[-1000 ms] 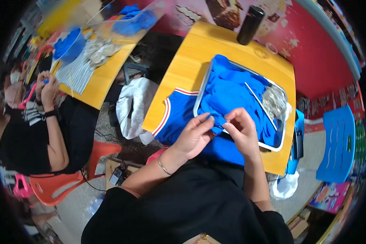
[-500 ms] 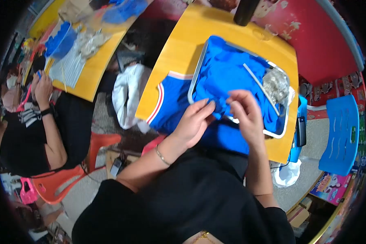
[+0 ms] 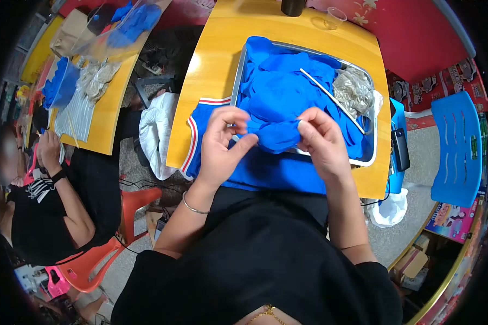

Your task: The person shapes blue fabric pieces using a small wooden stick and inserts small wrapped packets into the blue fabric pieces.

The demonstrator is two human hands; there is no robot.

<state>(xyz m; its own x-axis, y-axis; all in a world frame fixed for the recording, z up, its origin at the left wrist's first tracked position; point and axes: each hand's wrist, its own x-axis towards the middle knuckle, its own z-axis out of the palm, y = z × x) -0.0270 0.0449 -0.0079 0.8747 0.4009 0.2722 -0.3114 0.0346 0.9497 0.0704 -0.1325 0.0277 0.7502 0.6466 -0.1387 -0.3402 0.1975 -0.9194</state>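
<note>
Seemingly to keep it spread, the right hand (image 3: 326, 145) pinches one edge of a blue fabric piece (image 3: 278, 136) over the tray's (image 3: 238, 81) near side, the left hand (image 3: 217, 150) loosely parted beside it, contact unclear.

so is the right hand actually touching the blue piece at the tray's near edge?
Touching. The head view shows it: the right hand pinches the blue piece by its right-hand edge, between thumb and forefinger.
</note>
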